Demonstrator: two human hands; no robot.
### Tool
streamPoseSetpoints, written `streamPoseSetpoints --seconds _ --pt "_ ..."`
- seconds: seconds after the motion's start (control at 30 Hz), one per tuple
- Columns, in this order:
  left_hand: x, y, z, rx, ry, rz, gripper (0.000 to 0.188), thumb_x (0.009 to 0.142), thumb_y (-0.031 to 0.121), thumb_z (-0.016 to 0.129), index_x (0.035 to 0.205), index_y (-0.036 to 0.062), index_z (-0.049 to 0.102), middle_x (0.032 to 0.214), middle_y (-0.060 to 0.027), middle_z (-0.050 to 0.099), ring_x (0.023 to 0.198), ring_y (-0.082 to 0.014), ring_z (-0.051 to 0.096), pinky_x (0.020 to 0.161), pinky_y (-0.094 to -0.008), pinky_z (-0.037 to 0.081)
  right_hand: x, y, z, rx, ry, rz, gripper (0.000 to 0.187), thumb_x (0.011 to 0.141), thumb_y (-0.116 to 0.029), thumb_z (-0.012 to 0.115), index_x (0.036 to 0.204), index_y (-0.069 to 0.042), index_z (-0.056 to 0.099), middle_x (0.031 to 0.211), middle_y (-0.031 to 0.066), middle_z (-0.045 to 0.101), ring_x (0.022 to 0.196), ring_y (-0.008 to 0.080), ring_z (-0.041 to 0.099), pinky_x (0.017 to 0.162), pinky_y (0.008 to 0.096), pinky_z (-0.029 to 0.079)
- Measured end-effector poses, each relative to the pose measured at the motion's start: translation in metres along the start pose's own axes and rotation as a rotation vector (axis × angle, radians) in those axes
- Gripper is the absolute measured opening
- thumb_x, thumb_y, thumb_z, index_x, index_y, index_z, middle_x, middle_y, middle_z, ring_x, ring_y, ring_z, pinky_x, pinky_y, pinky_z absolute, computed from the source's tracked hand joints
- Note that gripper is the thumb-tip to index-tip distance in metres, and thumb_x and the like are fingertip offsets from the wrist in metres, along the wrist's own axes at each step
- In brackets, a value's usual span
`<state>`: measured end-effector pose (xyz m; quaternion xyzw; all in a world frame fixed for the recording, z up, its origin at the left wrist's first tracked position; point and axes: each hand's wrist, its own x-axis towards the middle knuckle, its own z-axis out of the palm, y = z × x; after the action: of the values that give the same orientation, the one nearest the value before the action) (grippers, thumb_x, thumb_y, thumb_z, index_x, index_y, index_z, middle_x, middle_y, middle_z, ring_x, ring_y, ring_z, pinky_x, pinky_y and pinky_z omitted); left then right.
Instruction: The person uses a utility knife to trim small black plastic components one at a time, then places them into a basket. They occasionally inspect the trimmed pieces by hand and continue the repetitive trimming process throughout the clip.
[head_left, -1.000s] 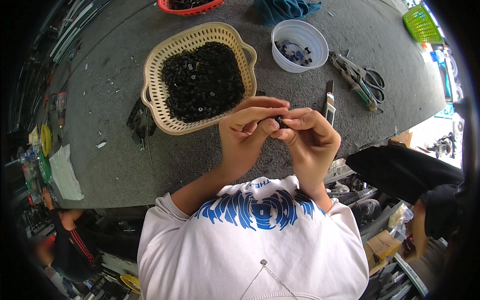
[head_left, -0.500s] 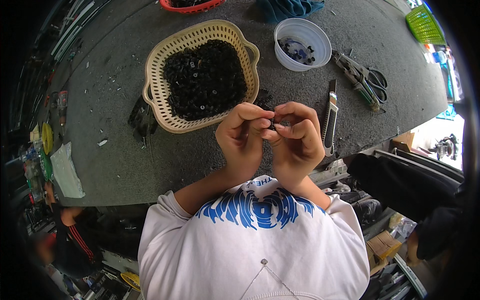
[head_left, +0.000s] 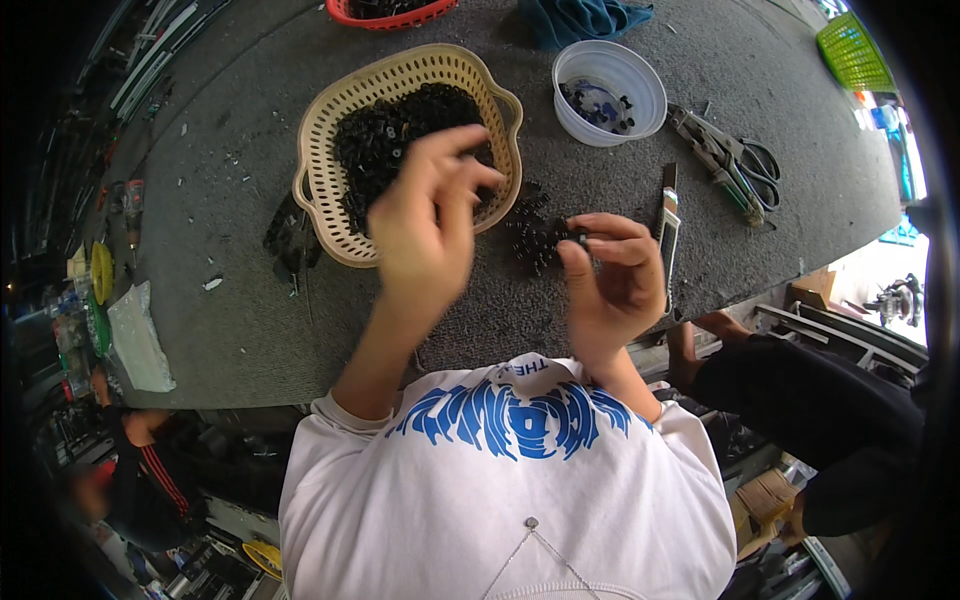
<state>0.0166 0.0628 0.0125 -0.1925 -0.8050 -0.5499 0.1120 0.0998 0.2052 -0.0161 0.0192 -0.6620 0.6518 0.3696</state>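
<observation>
left hand (head_left: 425, 225) hovers blurred over the basket (head_left: 318, 190), fingers loose, perhaps empty, while right hand (head_left: 612, 280) pinches a black part (head_left: 577, 236) for fitting.

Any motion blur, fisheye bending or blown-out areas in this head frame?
Head view: the left hand is smeared by motion blur over the cream plastic basket; the right hand, pinching a small black part, is sharp. The grey table's edge bows toward the rim, the corners go dark, and the upper right edge is overexposed.
</observation>
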Motion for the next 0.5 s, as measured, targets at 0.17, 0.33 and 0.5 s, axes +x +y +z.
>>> streamPoseSetpoints --seconds 0.17,0.33,0.5 --pt "0.028 -0.021 -0.034 0.579 -0.236 -0.099 0.014 0.090 0.016 0.070 0.097 0.0038 0.073 0.085 -0.0083 0.070 0.081 -0.0248 0.068 0.072 -0.0351 0.052 0.010 0.004 -0.016 -0.043 0.062 0.080 0.027 0.082 0.017 0.070 0.104 0.005 0.063 0.115 0.0111 0.056 0.090 0.0119 0.063 0.082 0.0244 0.053" --pt "0.029 -0.026 -0.029 0.714 -0.349 -0.093 0.018 0.084 0.018 0.075 0.097 0.0068 0.076 0.095 -0.0075 0.071 0.085 -0.0223 0.068 0.074 -0.0347 0.052 0.012 0.003 -0.019 -0.036 0.010 0.177 0.022 0.087 0.015 0.065 0.107 0.007 0.067 0.123 0.0139 0.057 0.101 0.0177 0.067 0.090 0.0279 0.056" --pt "0.032 -0.026 -0.031 0.789 -0.416 -0.056 0.016 0.084 0.017 0.075 0.094 0.0058 0.076 0.091 -0.0095 0.070 0.087 -0.0239 0.067 0.078 -0.0360 0.052 0.014 0.002 -0.018 0.034 -0.013 0.256 0.024 0.094 0.011 0.057 0.116 0.008 0.065 0.127 0.0183 0.059 0.112 0.0245 0.066 0.097 0.0321 0.055"
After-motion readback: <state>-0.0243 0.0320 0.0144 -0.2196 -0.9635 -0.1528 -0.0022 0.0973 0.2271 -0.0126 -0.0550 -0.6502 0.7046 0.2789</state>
